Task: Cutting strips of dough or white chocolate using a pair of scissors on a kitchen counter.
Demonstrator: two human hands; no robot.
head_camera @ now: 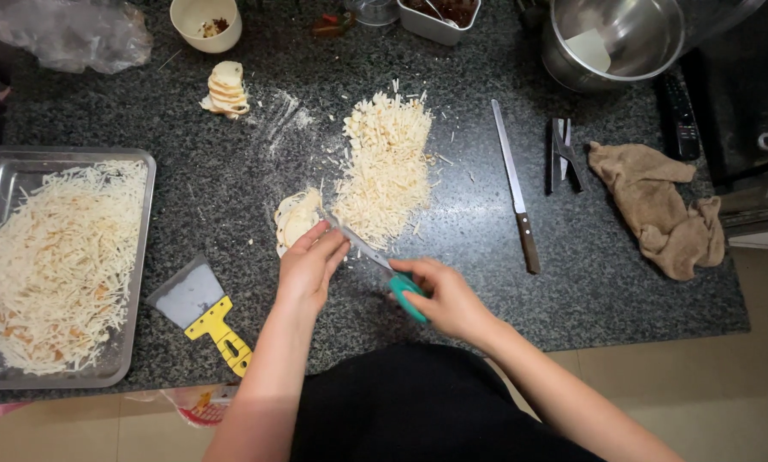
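Dark speckled granite worktop fills most of the frame, with pale floor tiles showing along the bottom edge. At centre, the left hand presses fingers down on a small stack of thin pale round slices, the fingertips touching its lower right edge. Just to the right, the right hand is closed around the teal handle of a narrow-bladed knife, whose blade runs up and left to meet the stack beneath the left fingertips. The stack is cream-coloured, flat and slightly fanned. Immediately right of it, touching or nearly so, lies a loose heap of pale shredded strips reaching toward the upper centre. A shallow rectangular metal tray at the left edge holds more of the same shreds. Between tray and left forearm lies a yellow-handled metal scraper. A second stack of uncut slices sits upper left, well apart, near a cream bowl. Right of the heap lies a long wooden-handled knife, then dark tongs and a crumpled brown cloth. Bare counter remains between the heap and the long knife and below the right hand toward the front edge.
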